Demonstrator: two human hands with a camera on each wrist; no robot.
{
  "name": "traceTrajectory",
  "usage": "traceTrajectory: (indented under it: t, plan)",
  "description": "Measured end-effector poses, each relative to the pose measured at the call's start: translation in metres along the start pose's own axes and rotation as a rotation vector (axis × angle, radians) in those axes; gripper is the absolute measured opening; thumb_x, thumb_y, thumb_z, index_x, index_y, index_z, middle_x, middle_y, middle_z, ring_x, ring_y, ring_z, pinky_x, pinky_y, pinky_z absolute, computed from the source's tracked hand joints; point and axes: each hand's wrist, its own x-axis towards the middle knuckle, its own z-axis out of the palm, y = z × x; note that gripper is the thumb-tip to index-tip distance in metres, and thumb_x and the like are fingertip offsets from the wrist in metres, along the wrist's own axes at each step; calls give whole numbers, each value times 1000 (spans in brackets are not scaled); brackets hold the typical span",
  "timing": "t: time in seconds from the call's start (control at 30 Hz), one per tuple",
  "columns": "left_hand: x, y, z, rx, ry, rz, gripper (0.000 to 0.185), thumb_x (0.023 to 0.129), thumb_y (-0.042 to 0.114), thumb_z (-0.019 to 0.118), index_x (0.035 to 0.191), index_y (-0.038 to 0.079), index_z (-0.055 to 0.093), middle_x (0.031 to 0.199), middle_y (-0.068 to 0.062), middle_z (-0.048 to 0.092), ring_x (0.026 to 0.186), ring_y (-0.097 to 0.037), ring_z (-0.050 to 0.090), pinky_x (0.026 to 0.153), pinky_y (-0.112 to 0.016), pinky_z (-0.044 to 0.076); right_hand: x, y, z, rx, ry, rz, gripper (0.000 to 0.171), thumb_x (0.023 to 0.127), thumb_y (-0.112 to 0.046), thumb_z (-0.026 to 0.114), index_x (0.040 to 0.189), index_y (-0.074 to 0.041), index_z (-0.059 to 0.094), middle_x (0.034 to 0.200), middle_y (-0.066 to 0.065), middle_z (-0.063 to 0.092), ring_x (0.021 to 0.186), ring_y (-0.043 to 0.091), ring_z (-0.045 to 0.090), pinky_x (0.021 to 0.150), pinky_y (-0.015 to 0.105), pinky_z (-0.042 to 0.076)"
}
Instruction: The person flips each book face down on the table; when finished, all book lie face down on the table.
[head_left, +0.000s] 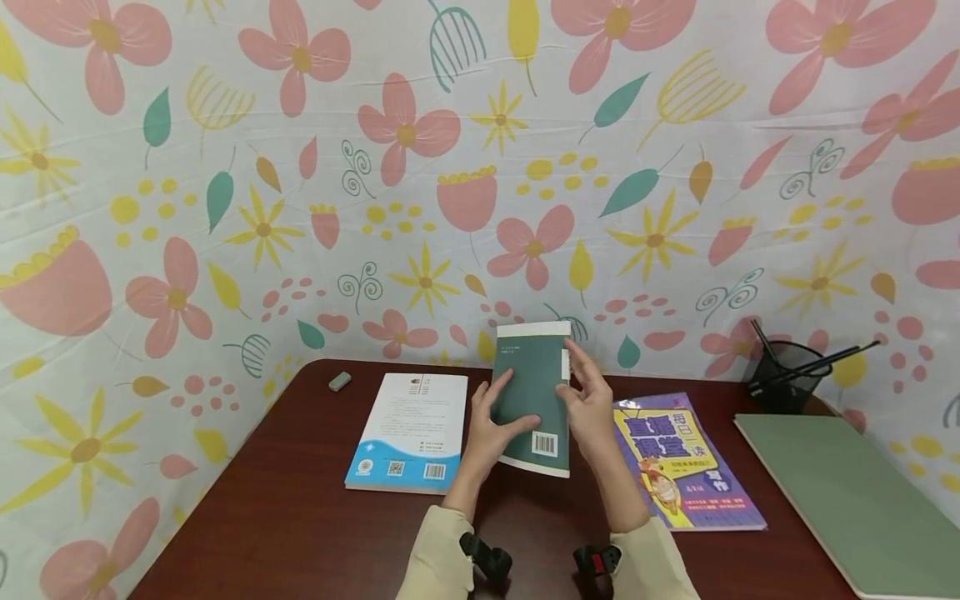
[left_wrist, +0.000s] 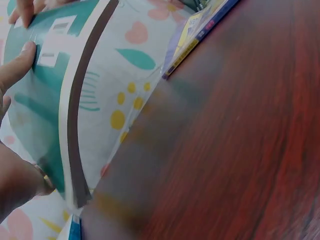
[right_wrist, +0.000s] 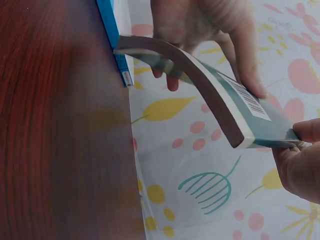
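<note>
The purple workbook carries large yellow Chinese characters (too small to read surely). The green book and the white-and-blue book show barcodes, the latter also a QR code; their print is illegible.

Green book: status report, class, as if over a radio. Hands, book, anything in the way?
Left hand and right hand both grip the green book, held up off the table. Back cover faces the camera. Nothing in the way.

The person wears 2 cream long sleeves, loose at the cuffs. A black camera mount is strapped to the left wrist, and a black mount with a red part to the right.
</note>
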Motion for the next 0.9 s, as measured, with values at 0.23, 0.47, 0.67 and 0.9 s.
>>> traceTrajectory:
  t: [0.23, 0.47, 0.67, 0.9]
  plan:
    - [1, -1, -5, 48, -21, -13, 73, 83, 33, 77, 148, 27, 43, 150, -14, 36, 125, -31, 43, 102, -52, 41, 3, -1, -11, -19, 28, 32, 65, 92, 12, 45, 149, -18, 41, 161, 1, 29, 137, 9, 41, 55, 14, 39]
    - [2, 1, -11, 68, -37, -9, 65, 86, 15, 74, 146, 17, 48, 141, -19, 47, 96, -23, 55, 83, -35, 52, 7, -1, -24, -29, 40, 86, 65, 94, 10, 46, 152, -18, 37, 163, -1, 24, 152, 16, 17, 84, 6, 41]
    - [3, 3, -11, 10, 23, -52, 62, 86, 4, 71, 143, 15, 50, 141, -19, 46, 116, -33, 56, 93, -41, 52, 9, 10, -31, 15, -20, 130, 66, 97, 7, 45, 154, -21, 31, 165, -1, 15, 152, 16, 14, 82, 6, 46]
    - [2, 9, -10, -29, 100, -54, 62, 86, -3, 67, 143, 12, 50, 135, -19, 45, 127, -38, 50, 100, -47, 49, 12, 19, -34, -16, -93, 166, 67, 99, -2, 51, 156, -23, 24, 165, 2, 14, 146, 29, 30, 78, 12, 50]
